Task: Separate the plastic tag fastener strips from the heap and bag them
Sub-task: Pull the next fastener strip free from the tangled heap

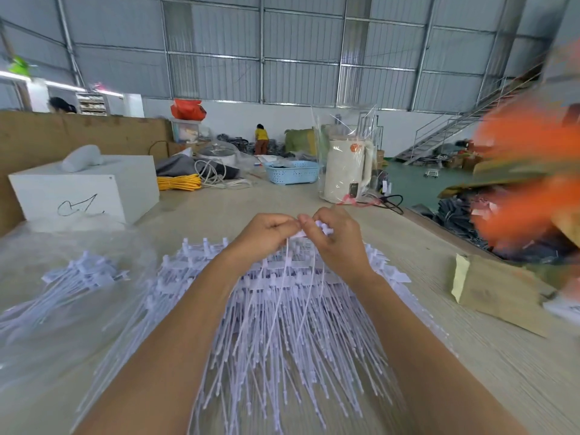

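Where the heap (282,324) of pale lilac fastener strips is spread at the near middle of the surface (470,356), a few strips (301,287) are pinched at their heads by the left hand (266,232) and the right hand (337,240). Thin tails hang down. A clear bag (78,277) with more strips lies toward the left edge.

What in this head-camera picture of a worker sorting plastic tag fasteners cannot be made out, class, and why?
- Orange mass, head view: motion blur hides what it is.
- Heap: forearms cover its middle.
- Left hand and right hand: curled fingers hide how many strips they pinch.
- Bagged fasteners: count unreadable through hazy plastic.
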Available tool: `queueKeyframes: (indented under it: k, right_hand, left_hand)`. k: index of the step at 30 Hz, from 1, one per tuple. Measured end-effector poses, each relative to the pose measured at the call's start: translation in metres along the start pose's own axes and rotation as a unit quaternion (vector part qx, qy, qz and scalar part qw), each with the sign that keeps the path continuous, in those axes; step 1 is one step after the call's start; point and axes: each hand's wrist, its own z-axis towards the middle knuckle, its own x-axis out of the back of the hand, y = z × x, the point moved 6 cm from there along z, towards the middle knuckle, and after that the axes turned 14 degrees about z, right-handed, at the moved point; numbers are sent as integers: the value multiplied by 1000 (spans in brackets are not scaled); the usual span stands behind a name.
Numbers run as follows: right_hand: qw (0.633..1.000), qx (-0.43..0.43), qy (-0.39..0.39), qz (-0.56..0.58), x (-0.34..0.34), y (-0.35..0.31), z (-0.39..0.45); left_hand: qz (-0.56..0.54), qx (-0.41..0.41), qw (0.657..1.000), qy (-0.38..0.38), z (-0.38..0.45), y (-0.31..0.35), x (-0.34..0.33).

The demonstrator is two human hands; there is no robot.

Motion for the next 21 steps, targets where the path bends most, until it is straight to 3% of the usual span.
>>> queueKeyframes:
  k: [4, 11, 14, 17, 21]
  right_hand:
    - [996, 80, 21, -16, 1, -7, -4]
    - [976, 209, 7, -63, -7, -19, -12]
    - [989, 119, 82, -22, 13, -10, -1]
    - [992, -41, 109, 46, 30, 13, 8]
    - [958, -151, 152, 191, 36, 22, 7]
  left_hand:
    - [-42, 31, 999, -2, 3, -2, 2]
    - [-182, 58, 977, -91, 2, -10, -3]
    - [-221, 93, 969, -62, 4, -18, 6]
    - [-110, 74, 991, -9, 0, -12, 15]
    - [-38, 47, 997, -40, -3, 6, 4]
